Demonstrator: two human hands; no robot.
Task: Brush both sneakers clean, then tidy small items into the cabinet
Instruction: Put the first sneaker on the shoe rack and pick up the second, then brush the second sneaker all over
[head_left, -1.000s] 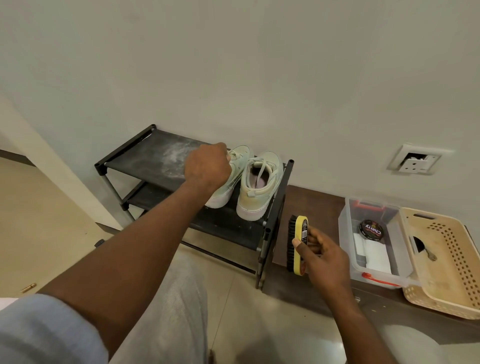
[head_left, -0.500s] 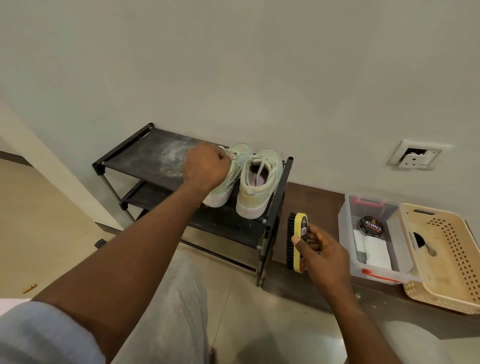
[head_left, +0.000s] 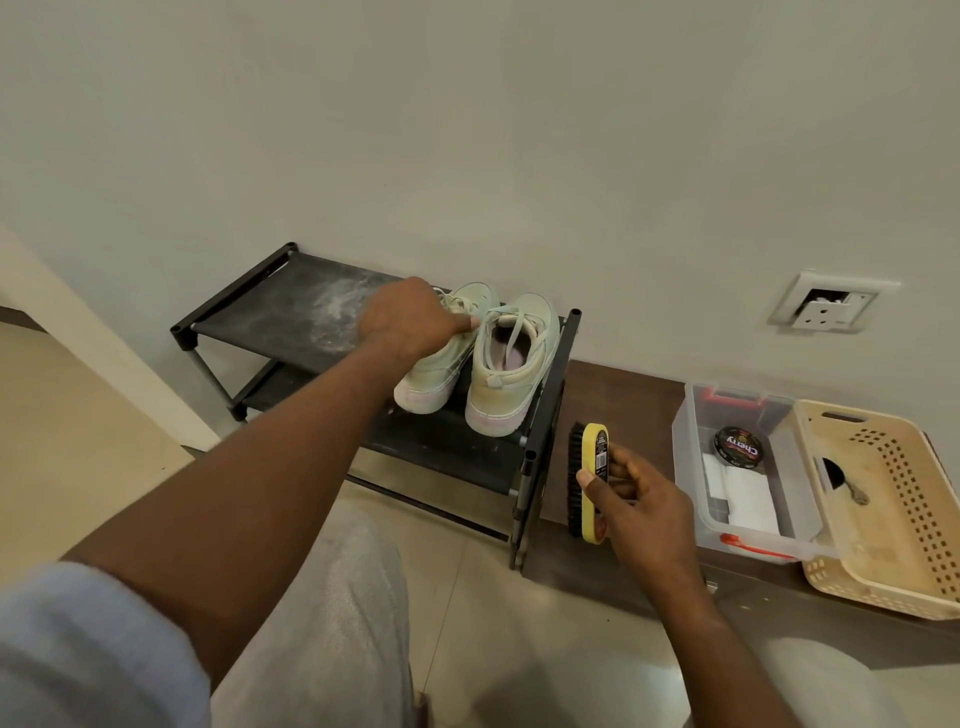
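Two pale green sneakers stand side by side on the top shelf of a black shoe rack (head_left: 270, 312), heels toward me. My left hand (head_left: 410, 322) grips the left sneaker (head_left: 441, 374) at its collar, covering its opening. The right sneaker (head_left: 519, 374) stands untouched against the rack's right rail. My right hand (head_left: 639, 499) holds a yellow-backed shoe brush (head_left: 589, 483) upright, bristles facing left, just right of the rack above a low dark brown cabinet top (head_left: 623, 395).
A clear plastic box (head_left: 691, 467) on the cabinet top holds a black polish tin (head_left: 736, 448) and a white cloth (head_left: 743, 499). A beige perforated basket (head_left: 893, 525) overlaps its right side. A wall socket (head_left: 826, 306) sits above. White dust marks the rack shelf.
My left hand has shifted slightly right over the left sneaker's collar, and that sneaker has tilted a little. My right hand and the brush have barely moved.
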